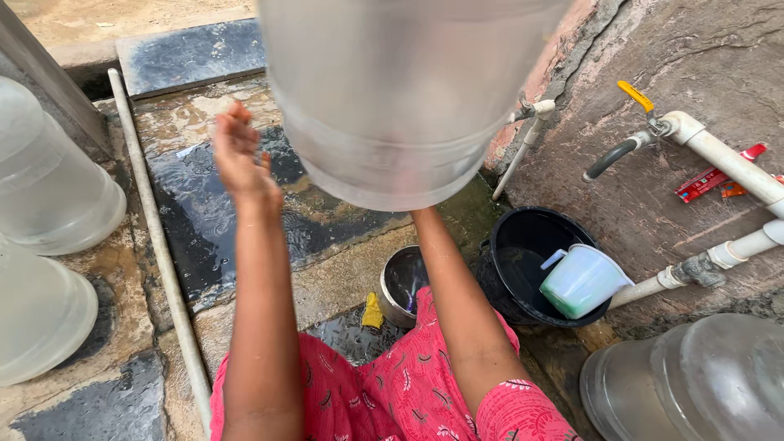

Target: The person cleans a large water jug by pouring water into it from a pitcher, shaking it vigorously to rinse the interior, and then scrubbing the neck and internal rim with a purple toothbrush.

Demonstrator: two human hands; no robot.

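Note:
A large translucent water jug (392,90) is raised high in front of me, its bottom toward the camera, blurred. My right arm runs up under it; my right hand is hidden behind the jug, apparently supporting it. My left hand (239,155) is lifted to the left of the jug with fingers apart, holding nothing and not touching the jug. Below lie my knees in pink patterned cloth (408,392).
Black tub (523,233) holds a pale green mug (581,282). A steel pot (402,286) and yellow scrubber (372,312) sit on wet stone. White pipes with a tap (653,131) at right. More translucent jugs at left (49,188) and bottom right (694,384).

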